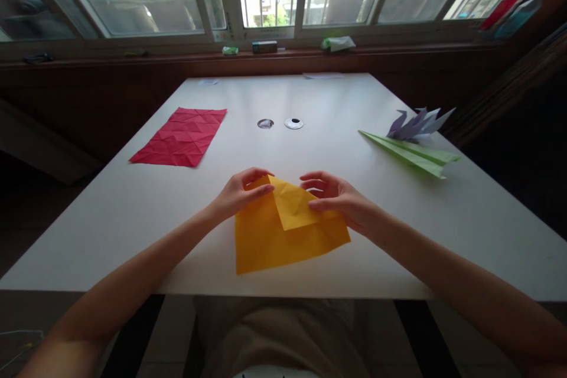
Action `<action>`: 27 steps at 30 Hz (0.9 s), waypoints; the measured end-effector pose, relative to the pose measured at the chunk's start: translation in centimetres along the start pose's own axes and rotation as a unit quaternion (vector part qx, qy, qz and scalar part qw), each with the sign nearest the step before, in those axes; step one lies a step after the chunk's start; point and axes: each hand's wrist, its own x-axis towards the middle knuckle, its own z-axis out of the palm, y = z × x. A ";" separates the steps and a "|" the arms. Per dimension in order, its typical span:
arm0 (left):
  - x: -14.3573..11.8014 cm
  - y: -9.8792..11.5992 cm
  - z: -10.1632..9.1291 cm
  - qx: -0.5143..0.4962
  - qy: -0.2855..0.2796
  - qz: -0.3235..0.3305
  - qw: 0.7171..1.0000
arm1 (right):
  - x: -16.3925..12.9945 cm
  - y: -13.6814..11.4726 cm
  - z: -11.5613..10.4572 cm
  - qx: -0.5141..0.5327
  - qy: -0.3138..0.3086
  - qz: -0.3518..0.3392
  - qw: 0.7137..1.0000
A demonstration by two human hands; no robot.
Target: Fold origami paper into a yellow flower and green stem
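A yellow sheet of paper (270,245) is between my two hands, just above or on the near part of the white table. Its far right corner is folded over toward me, making a lighter flap with faint creases. My left hand (245,189) pinches the far left edge, thumb on top and fingers behind. With the thumb on the flap and the fingers behind the far edge, my right hand (334,198) grips the right side. Parts of the fingers are hidden behind the paper.
On the white table (212,236) lies a creased red sheet (186,137) at the left. A green folded paper plane (410,153) and a purple paper crane (410,127) are at the right. Two round table inserts (293,123) sit mid-table. Small packets line the windowsill (301,54).
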 end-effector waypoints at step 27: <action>-0.4 1.4 -0.6 -0.265 -0.089 -0.206 0.938 | -1.5 -1.2 1.0 0.033 -0.108 0.086 0.990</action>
